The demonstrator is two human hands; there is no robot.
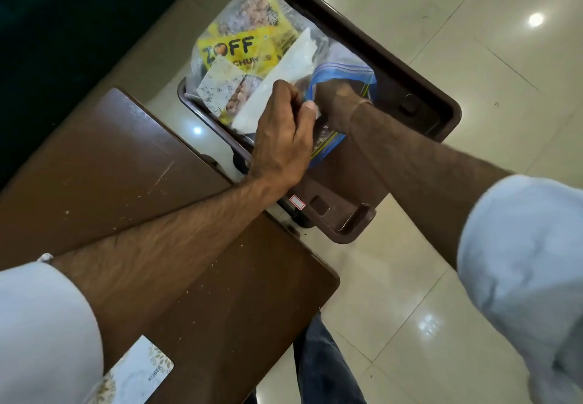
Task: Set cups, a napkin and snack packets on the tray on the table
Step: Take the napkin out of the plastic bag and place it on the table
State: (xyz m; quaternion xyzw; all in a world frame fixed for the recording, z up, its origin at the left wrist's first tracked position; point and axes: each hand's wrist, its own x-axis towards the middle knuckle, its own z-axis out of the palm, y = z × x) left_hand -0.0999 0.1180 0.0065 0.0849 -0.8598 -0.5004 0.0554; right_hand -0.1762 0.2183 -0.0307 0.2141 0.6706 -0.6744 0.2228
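Note:
A clear zip bag (344, 66) with a blue seal strip lies on a brown plastic chair (419, 88). Inside it are yellow snack packets (233, 48) and a white napkin (284, 78). My left hand (284, 142) pinches the bag's rim near the napkin. My right hand (334, 104) reaches into the bag's mouth, and its fingers are hidden inside. No cups or tray are visible.
A brown wooden table (104, 176) fills the lower left, with a white printed card (135, 375) at its near edge. The chair stands just beyond the table's corner on a glossy tiled floor (473, 41). My jeans leg (318, 359) shows below.

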